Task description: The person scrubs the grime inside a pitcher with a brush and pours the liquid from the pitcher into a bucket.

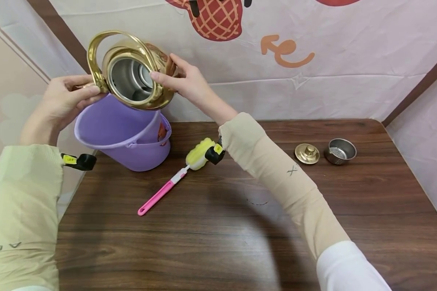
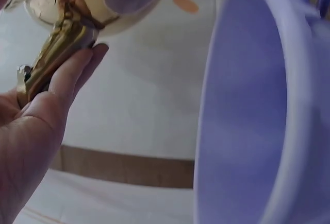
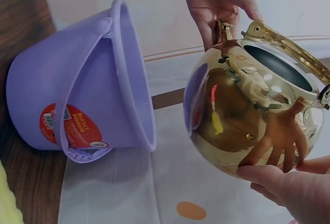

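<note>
A shiny gold kettle (image 1: 131, 81) is held up, tilted, with its lidless mouth toward the head camera; the steel inside shows. My left hand (image 1: 67, 97) grips it at the spout, near one foot of the arched handle. In the left wrist view the fingers lie along the spout (image 2: 69, 54). My right hand (image 1: 189, 83) holds the round body from the far side, thumb near the rim and fingers on the wall. Just below the kettle stands a purple bucket (image 1: 142, 155), apart from it in the right wrist view. Its inner floor is hidden.
On the wooden table (image 1: 204, 242) lies a pink-handled brush (image 1: 162, 194) with a yellow sponge head. A gold lid (image 1: 307, 153) and a small steel strainer cup (image 1: 340, 151) sit at the right. A printed cloth (image 1: 349, 72) hangs behind the table.
</note>
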Tool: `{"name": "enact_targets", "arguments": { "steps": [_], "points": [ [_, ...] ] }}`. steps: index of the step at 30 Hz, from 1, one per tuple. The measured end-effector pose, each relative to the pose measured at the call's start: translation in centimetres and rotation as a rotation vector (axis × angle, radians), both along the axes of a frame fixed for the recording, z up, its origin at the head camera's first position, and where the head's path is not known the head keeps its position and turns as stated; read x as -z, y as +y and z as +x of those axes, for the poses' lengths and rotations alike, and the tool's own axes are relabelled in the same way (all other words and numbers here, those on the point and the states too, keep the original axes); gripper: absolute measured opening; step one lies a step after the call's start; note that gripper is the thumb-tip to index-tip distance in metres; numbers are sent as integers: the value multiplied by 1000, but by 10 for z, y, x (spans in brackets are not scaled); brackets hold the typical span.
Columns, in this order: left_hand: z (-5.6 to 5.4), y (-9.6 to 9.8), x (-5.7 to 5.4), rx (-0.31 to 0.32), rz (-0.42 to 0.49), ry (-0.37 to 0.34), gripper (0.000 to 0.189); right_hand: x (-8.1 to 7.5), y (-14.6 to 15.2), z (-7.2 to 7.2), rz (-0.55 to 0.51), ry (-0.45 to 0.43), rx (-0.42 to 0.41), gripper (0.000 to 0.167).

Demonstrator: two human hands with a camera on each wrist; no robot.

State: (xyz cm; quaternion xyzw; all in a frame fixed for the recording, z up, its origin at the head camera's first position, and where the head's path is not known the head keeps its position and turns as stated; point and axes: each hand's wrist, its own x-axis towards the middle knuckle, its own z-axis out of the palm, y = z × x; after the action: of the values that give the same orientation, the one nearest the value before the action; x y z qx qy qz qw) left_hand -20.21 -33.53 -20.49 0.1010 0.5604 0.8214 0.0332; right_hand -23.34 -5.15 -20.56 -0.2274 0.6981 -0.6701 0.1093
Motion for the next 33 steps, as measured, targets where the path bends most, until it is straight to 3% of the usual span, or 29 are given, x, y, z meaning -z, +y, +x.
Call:
{"name": "enact_targets", "arguments": {
  "steps": [5, 12, 19, 22, 28, 33],
  "points": [
    [1, -11, 7, 51, -49, 46, 30, 4, -6, -1, 102, 102, 15, 81],
    [1, -23, 15, 62, -68, 110, 35, 8, -16, -1, 161, 151, 24, 86],
    [3, -29, 23, 3, -85, 146, 38, 12, -22, -1, 195, 186, 18, 90],
    [3, -31, 26, -12, -58, 155, 41, 15, -26, -1, 178, 209, 5, 91],
    [2, -37, 35, 69, 84, 170, 48, 22, -33, -2, 183, 276, -8, 95],
    [3, -42, 42, 75, 81, 178, 54, 27, -37, -2, 241, 323, -9, 99]
  ]
}}
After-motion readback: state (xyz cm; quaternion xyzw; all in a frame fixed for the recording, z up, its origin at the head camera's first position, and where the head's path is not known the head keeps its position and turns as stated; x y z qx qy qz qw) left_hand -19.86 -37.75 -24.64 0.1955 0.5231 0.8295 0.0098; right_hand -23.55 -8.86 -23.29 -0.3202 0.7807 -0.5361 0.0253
